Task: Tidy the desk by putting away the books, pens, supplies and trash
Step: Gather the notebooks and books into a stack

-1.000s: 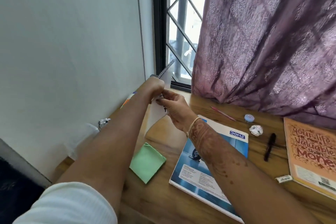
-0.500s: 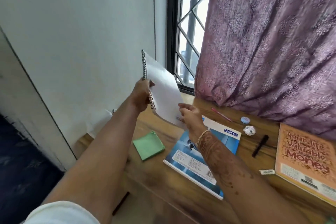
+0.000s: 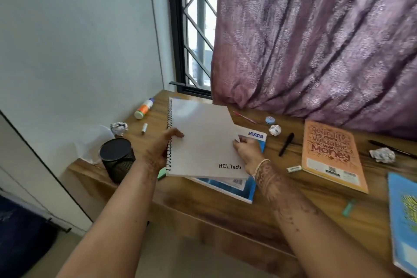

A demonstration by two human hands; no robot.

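Spiral notebook [image 3: 203, 142] held over blue book [image 3: 228, 190] on counter [image 3: 225, 221]; left hand [image 3: 162, 151] grips spiral edge, right hand [image 3: 248, 151] pinches right edge, fingers curled.

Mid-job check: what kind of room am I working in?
Probably a home study corner: a wooden desk beside a curtained window, with a spiral notebook, an orange book and a mesh pen holder.

Setting: home study corner.
Wooden table [image 3: 203, 212] under grilled window [image 3: 196, 29], mauve curtain [image 3: 316, 40]; books, pens, mesh pen holder [image 3: 117, 158], glue bottle [image 3: 144, 108] scattered.
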